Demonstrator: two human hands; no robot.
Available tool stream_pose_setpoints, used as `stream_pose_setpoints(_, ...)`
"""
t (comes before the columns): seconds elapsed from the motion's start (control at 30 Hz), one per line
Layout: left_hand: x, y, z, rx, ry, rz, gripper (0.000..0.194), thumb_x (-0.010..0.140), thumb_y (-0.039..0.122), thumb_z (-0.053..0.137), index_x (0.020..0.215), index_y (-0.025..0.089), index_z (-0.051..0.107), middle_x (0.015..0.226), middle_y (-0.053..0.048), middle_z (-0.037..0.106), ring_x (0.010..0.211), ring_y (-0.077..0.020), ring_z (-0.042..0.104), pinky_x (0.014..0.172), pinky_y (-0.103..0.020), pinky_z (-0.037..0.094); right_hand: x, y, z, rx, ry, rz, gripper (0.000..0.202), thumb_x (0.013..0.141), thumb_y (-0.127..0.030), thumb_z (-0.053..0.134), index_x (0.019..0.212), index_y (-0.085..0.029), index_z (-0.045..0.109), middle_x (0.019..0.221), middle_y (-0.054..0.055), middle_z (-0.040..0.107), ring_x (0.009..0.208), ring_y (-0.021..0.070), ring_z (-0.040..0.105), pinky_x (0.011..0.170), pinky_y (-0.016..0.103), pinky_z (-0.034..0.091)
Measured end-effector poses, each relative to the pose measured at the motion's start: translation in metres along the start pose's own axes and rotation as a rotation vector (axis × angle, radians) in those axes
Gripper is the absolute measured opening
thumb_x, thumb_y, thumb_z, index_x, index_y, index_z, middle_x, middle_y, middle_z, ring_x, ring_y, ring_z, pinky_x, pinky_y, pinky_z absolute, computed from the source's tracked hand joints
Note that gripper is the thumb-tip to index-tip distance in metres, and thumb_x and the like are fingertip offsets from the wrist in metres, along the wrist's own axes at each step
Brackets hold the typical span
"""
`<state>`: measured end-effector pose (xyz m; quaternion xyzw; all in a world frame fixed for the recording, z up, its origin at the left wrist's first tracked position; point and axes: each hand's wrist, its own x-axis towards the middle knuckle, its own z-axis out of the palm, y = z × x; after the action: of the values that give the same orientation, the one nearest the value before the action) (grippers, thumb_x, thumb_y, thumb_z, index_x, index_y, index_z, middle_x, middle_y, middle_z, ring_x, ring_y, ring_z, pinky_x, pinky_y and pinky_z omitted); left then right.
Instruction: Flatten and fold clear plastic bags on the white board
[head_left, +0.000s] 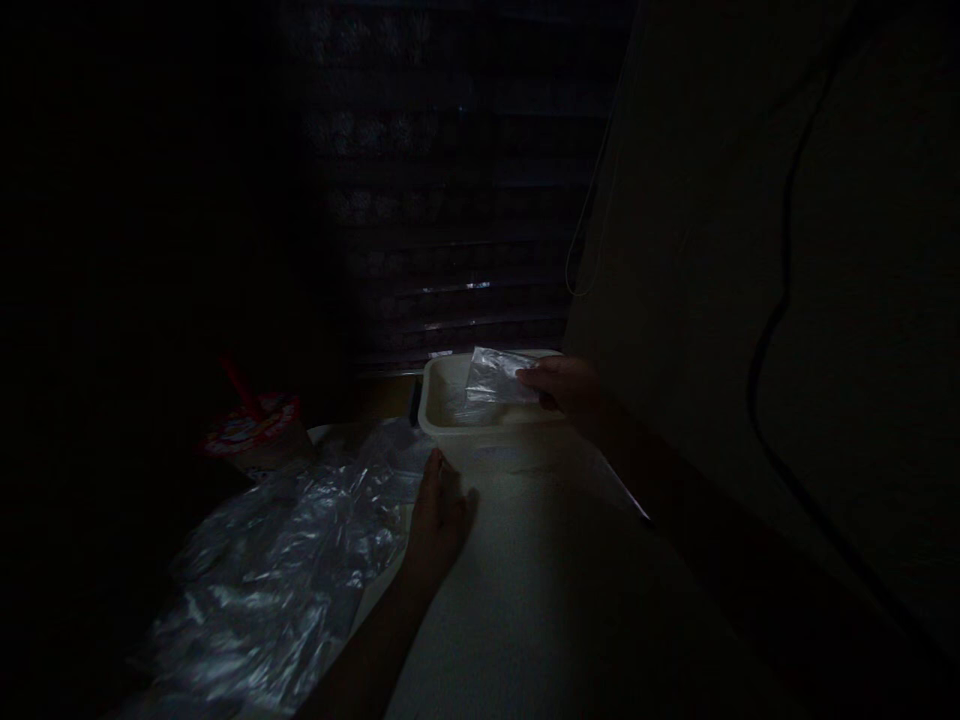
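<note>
My right hand (566, 388) pinches a folded clear plastic bag (495, 375) by its right side. It holds the bag over a pale shallow tray (427, 410), in which more clear plastic shows dimly. Lower and to the left, my left hand (439, 515) has its fingers pointing away, with the thumb apart from the forefinger. Its fingertips are beside a heap of crumpled clear plastic bags (277, 570); whether they touch the plastic is hard to see. Very little light falls on the scene.
A cup with a patterned red lid (255, 425) and a red straw (240, 385) stands behind the plastic heap. The pale tabletop (510, 600) lies before me. A dark slatted blind (465, 180) hangs behind, and a dark cable (784, 250) runs down the right wall.
</note>
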<state>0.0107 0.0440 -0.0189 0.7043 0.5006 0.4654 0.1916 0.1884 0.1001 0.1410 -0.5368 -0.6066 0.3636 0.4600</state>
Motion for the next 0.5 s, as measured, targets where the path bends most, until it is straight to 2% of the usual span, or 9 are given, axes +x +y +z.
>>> stream_pose_setpoints(0.07, 0.000, 0.001, 0.001, -0.063, 0.045, -0.049, 0.061, 0.078, 0.025, 0.041, 0.127, 0.025, 0.004, 0.126, -0.012, 0.032, 0.107, -0.0196, 0.043, 0.081, -0.035, 0.043, 0.021, 0.001, 0.010, -0.049, -0.006, 0.100, 0.026, 0.063, -0.024, 0.052, 0.042, -0.016, 0.039, 0.032, -0.009, 0.033, 0.031, 0.0023, 0.030, 0.033, 0.016, 0.023)
stream_pose_setpoints(0.2, 0.000, 0.001, 0.000, -0.139, 0.057, -0.084, 0.055, 0.079, 0.027, 0.039, 0.126, 0.022, 0.013, 0.126, -0.012, 0.034, 0.108, -0.0201, 0.041, 0.083, -0.036, 0.042, 0.051, 0.008, 0.030, -0.105, -0.096, 0.159, 0.025, 0.062, -0.017, 0.052, 0.040, -0.016, 0.040, 0.029, -0.008, 0.034, 0.028, 0.0025, 0.030, 0.032, 0.016, 0.023)
stream_pose_setpoints(0.33, 0.001, 0.000, 0.000, -0.141, 0.065, -0.100, 0.056, 0.078, 0.030, 0.041, 0.126, 0.022, 0.014, 0.127, -0.012, 0.032, 0.110, -0.0210, 0.040, 0.084, -0.037, 0.041, 0.067, 0.013, 0.046, -0.217, -0.149, 0.224, 0.026, 0.057, -0.012, 0.054, 0.035, -0.015, 0.039, 0.026, -0.007, 0.035, 0.025, 0.0025, 0.030, 0.030, 0.017, 0.022)
stream_pose_setpoints(0.5, 0.001, 0.007, -0.004, -0.177, 0.028, -0.159, 0.055, 0.078, 0.027, 0.041, 0.126, 0.024, 0.014, 0.130, -0.011, 0.028, 0.113, -0.0211, 0.035, 0.088, -0.040, 0.037, 0.081, 0.018, 0.062, -0.387, -0.151, 0.285, 0.025, 0.053, -0.008, 0.056, 0.034, -0.015, 0.040, 0.022, -0.006, 0.033, 0.023, 0.0040, 0.031, 0.029, 0.017, 0.025)
